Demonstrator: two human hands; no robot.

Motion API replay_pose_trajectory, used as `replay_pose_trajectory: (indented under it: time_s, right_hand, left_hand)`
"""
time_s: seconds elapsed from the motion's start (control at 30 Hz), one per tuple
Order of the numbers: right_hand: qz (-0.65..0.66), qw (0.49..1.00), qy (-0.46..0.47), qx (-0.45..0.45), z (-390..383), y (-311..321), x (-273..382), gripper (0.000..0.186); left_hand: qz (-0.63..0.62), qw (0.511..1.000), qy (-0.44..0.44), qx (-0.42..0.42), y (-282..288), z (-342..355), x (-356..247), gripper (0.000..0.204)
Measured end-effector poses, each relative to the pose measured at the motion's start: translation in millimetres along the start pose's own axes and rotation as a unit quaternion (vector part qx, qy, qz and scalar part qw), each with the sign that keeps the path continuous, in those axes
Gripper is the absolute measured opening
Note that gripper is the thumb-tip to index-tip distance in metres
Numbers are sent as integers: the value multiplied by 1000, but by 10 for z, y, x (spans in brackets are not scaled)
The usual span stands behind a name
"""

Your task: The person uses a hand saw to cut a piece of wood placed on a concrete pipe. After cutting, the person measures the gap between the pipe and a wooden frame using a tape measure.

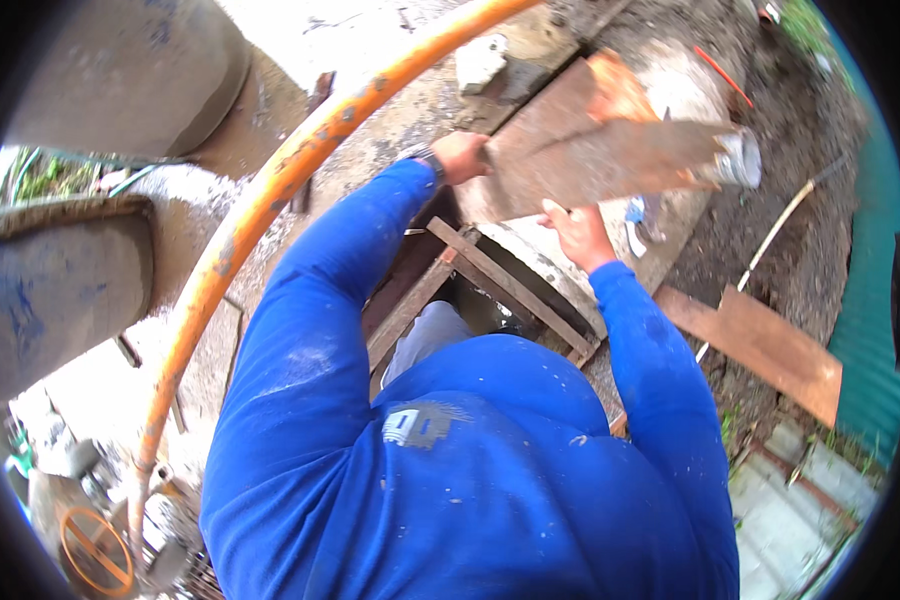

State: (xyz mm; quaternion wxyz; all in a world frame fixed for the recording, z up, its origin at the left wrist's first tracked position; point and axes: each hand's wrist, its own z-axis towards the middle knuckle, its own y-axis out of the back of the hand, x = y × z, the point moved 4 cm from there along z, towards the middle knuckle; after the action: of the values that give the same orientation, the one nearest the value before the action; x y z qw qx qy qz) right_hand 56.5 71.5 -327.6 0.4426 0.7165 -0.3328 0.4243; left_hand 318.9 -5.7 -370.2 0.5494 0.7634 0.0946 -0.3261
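My left hand [460,157] is closed on the left end of a dirty, weathered board [580,160], which is raised at an angle over a pit. My right hand [580,235] grips the board's lower edge, with some fingers hidden behind it. The board's right end is jagged, with a pale grey piece [740,160] there whose attachment I cannot make out. Beneath, a square wooden frame [530,300] sits in the pit's opening around dark water [495,308], with my grey-clad leg [425,340] inside it. A light concrete edge [535,250] runs along the frame's right side.
An orange tube [220,260] arches across my left. Two muddy containers [130,70] [60,300] stand beyond it. A concrete lump [480,62] lies ahead. On my right are muddy ground, a loose plank [770,355], a pale rod [780,225] and a teal corrugated sheet [865,330].
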Motion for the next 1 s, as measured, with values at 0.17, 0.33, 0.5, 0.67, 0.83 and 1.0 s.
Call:
replay_pose_trajectory:
  time_s: [0.17, 0.33, 0.5, 0.67, 0.83, 1.0]
  right_hand:
    - [36, 997, -72, -14, -39, -127, 269, 28]
    - [42, 997, -66, -28, 275, -277, 455, 28]
    - [31, 995, -85, -40, 388, -197, 376, 31]
    - [39, 990, -121, -64, 190, -53, -124, 32]
    - [-63, 989, -132, -24, 149, -16, -194, 31]
    - [-82, 992, -92, 6, 177, -95, -532, 26]
  left_hand:
    - [-180, 976, -17, 123, 771, -112, -565, 49]
    - [-147, 988, -16, 44, 783, -29, -268, 50]
    - [-150, 988, -43, 8, 714, 128, -248, 59]
    - [-130, 987, -57, 70, 380, 417, -484, 68]
    - [-95, 993, -57, -35, 288, 251, -458, 62]
    - [-150, 988, -23, -13, 142, 90, -334, 56]
